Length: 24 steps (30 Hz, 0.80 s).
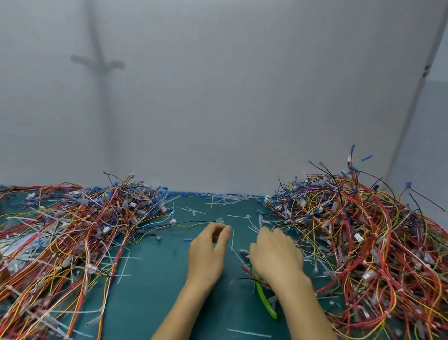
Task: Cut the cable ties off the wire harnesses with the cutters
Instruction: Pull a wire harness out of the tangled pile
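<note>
Soft, even light; blurry shadow [99, 62] on wall [251, 91]; right hand [275, 253] motion-blurred; edges bowed

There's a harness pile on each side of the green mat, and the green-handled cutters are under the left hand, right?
Wrong hand: the head view shows the green-handled cutters under the right hand; the left hand pinches a thin wire. The piles either side of the green mat are right.

left pile [62, 237], right pile [373, 250]; cutters [264, 295] between them on the mat [153, 285].
</note>
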{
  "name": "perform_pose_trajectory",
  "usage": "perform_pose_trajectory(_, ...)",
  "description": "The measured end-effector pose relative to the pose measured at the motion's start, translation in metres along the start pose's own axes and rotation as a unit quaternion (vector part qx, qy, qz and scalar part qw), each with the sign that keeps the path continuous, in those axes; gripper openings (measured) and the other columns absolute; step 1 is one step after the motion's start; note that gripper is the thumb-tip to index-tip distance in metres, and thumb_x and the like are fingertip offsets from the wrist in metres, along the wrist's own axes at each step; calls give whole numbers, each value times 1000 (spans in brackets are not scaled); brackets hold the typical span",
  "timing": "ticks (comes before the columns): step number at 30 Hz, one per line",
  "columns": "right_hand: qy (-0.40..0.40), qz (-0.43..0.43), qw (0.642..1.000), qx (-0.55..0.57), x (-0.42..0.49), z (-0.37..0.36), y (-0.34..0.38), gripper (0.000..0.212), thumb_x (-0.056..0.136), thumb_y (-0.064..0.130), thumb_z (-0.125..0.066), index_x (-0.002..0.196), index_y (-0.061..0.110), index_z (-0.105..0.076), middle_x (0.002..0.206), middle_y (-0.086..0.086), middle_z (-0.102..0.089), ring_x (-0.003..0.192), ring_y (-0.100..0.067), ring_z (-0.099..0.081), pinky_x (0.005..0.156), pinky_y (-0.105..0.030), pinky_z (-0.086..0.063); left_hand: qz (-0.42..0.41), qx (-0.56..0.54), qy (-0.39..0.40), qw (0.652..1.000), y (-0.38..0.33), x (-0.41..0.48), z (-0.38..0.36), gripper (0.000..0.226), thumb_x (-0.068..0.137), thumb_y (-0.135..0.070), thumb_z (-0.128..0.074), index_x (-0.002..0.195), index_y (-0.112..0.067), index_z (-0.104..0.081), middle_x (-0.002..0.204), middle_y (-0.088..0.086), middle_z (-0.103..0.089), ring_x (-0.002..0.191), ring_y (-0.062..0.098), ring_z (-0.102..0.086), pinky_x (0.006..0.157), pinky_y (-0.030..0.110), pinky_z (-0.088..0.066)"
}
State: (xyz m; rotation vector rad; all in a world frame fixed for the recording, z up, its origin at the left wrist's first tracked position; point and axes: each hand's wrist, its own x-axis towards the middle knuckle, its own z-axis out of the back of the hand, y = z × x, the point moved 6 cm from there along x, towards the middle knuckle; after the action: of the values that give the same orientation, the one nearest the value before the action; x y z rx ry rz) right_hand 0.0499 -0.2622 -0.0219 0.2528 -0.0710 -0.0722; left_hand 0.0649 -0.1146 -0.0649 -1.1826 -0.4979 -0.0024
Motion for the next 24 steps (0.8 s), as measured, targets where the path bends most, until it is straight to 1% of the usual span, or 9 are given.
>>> perform_pose_trajectory(2,20,-13,995,100,0,-12,8,42,99,35,-44,134,12,-44,137,-14,-43,128,-35,-42,97,-44,-41,40,-22,-38,998,6,2,7,14,98,-29,-53,91,-26,-64,88,-12,-70,85,0,-62,69,5,-38)
perform_pose_trajectory(4,-6,-75,969,235,-1,-22,1,43,98,37,-45,135,16,-42,142,-13,-39,130,-35,-36,100,-44,-37,102,-57,-66,991,17,5,13,15,99,-27,-50,91,-23,-62,91,-10,-70,87,9,-64,73,16,-41)
perform_pose_trajectory(7,-137,-226,880,395,-8,-32,-30,37,94,32,-50,130,20,-48,142,-12,-43,130,-34,-34,103,-46,-31,185,-112,-95,972,31,6,20,14,99,-21,-47,90,-22,-58,92,-5,-68,89,17,-63,72,28,-42)
perform_pose_trajectory(11,-243,-293,794,473,-10,-32,-63,24,94,21,-49,116,16,-56,133,-11,-53,129,-30,-35,104,-46,-28,189,-66,-74,977,34,7,22,12,95,-16,-50,89,-22,-58,95,-1,-69,88,20,-65,72,30,-46)
perform_pose_trajectory(13,-255,-286,814,437,-7,-28,-74,19,95,22,-47,111,19,-56,130,-10,-56,127,-30,-37,103,-46,-27,155,23,3,988,30,6,13,10,91,-16,-54,93,-21,-63,96,-1,-70,92,23,-66,82,33,-50)
perform_pose_trajectory(16,-218,-203,913,281,-2,-25,-72,8,95,31,-49,93,34,-56,123,-3,-57,118,-27,-44,100,-42,-29,85,186,135,969,19,-4,-12,11,87,-28,-57,93,-29,-66,93,-9,-70,92,17,-65,81,30,-51)
perform_pose_trajectory(18,-190,-161,951,184,-1,-30,-64,6,92,35,-55,93,39,-60,124,0,-53,115,-24,-42,96,-39,-29,61,245,162,954,10,-14,-24,17,86,-42,-57,88,-29,-67,90,-7,-71,92,20,-64,78,30,-51)
perform_pose_trajectory(22,-235,-125,955,129,-12,-31,-34,49,78,22,-70,124,25,-55,148,-10,-30,128,-32,-33,99,-46,-31,42,289,141,946,-1,-23,-31,32,83,-54,-55,74,-25,-66,86,-2,-71,93,22,-63,81,31,-44)
perform_pose_trajectory(24,-281,-74,948,133,-16,-28,-19,55,75,14,-72,126,17,-54,155,-13,-26,136,-34,-31,102,-51,-30,52,295,139,944,-3,-24,-32,31,85,-50,-52,66,-25,-58,87,-1,-71,95,23,-62,83,32,-40)
